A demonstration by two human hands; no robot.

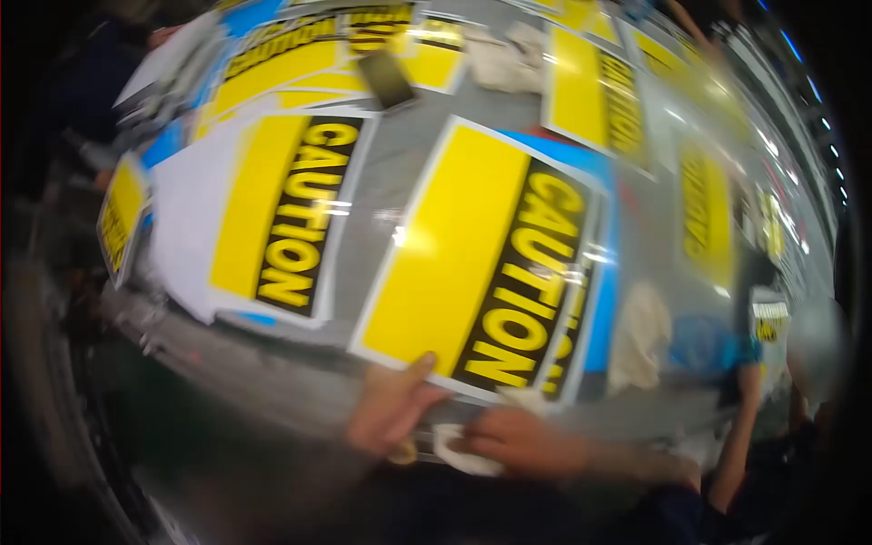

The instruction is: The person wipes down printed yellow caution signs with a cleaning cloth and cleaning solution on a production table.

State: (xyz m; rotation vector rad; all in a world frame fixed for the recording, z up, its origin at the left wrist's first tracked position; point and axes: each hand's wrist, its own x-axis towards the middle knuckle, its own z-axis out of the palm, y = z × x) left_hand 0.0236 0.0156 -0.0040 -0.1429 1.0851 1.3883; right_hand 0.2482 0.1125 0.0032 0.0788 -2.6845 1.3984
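A yellow and black CAUTION sign (pixel 436 245) is tilted in front of me, its lettering running sideways. My left hand (pixel 395 409) grips its near edge, thumb on the yellow face and fingers underneath. Just below the sign's near corner is my right hand (pixel 518 440), fingers curled on a white cloth (pixel 468 451); blur softens its outline. Beneath the held sign, part of another CAUTION sign (pixel 570 336) and a blue sheet (pixel 604 300) show. To the left, a further CAUTION sign (pixel 282 218) lies over white sheets (pixel 186 209).
A dark phone-like rectangle (pixel 386 80) and a crumpled whitish cloth (pixel 504 59) lie farther back among several CAUTION signs. Another pale cloth (pixel 640 336) lies on the grey table (pixel 400 163). At right, another person's arm (pixel 740 427) reaches in near a blue item (pixel 704 343).
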